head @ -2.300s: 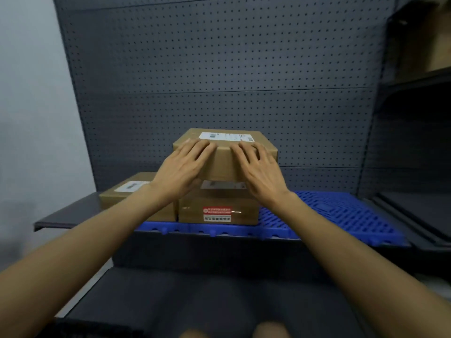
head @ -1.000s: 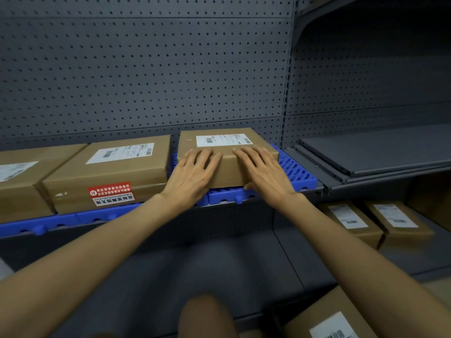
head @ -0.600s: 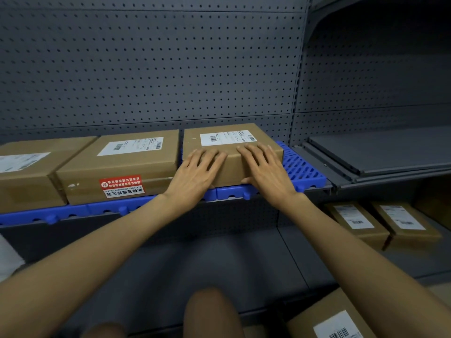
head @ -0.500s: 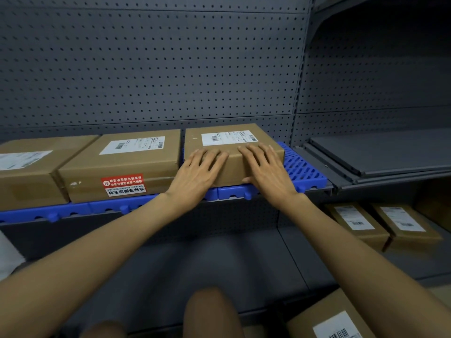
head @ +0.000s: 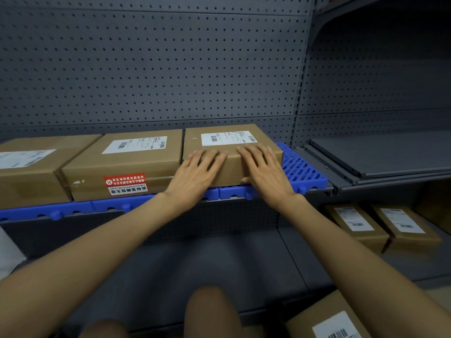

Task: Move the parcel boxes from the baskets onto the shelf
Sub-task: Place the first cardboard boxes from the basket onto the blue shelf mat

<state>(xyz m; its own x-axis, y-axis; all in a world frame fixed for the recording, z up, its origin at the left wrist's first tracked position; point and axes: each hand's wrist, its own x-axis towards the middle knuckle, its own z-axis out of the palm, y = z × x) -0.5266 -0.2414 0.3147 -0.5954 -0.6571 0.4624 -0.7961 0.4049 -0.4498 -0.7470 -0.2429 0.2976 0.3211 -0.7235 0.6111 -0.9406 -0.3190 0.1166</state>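
1. Now the box (head: 231, 154) sits flat on the blue mat (head: 302, 172) at the right end of the shelf (head: 334, 189), label up, its left side just beside the middle box (head: 127, 164), which carries a red sticker on its front.
2. Both hands lie on the box's near top edge: the left hand (head: 195, 176) with fingers spread flat over the top and palm against the front face, the right hand (head: 263, 172) likewise, thumb tucked low near the mat. Neither is closed round the box; they press on it with open palms.
3. By my reading, this is the end of the placing step: the box is down and is being squared or nudged back into line with the row.
4. A third box (head: 26, 167) stands further left on the same mat. Two flat boxes (head: 380, 225) lie on a lower shelf to the right.
5. Another box (head: 327, 320) shows at the bottom right, near the knees; whether it lies in a basket I cannot tell.
6. Next, likely, the hands lift off and reach down for a further box; space left on the mat looks scant, so the bare grey shelf (head: 380, 152) to the right may serve.
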